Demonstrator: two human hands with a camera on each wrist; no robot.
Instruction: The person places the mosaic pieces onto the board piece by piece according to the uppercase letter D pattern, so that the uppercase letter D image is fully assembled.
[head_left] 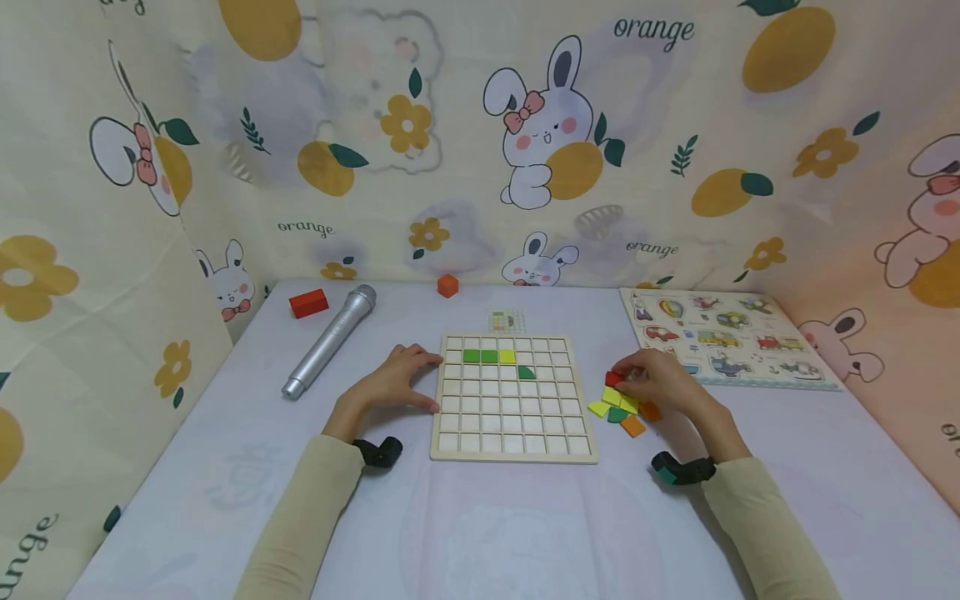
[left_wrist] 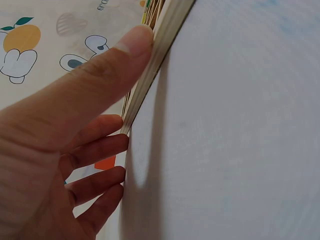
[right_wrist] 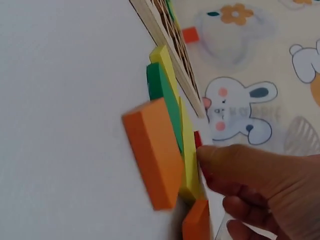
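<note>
A wooden grid board (head_left: 513,459) lies on the table with two green squares (head_left: 480,357), a yellow square (head_left: 507,357) and a green quarter-round piece (head_left: 527,372) in its cells. My left hand (head_left: 392,383) touches the board's left edge, thumb and fingers spread apart; the left wrist view shows the thumb (left_wrist: 100,80) against the side. To the right of the board, my right hand (head_left: 663,385) pinches a red piece (head_left: 613,379) at the loose pile. That pile has yellow pieces (head_left: 611,395), a green piece (head_left: 617,415) and orange pieces (right_wrist: 155,155).
A small patterned card (head_left: 507,321) lies behind the board. At the back left are a silver microphone (head_left: 330,342) and a red block (head_left: 309,303); an orange-red block (head_left: 447,286) stands at the back. A picture board (head_left: 738,337) lies at the back right.
</note>
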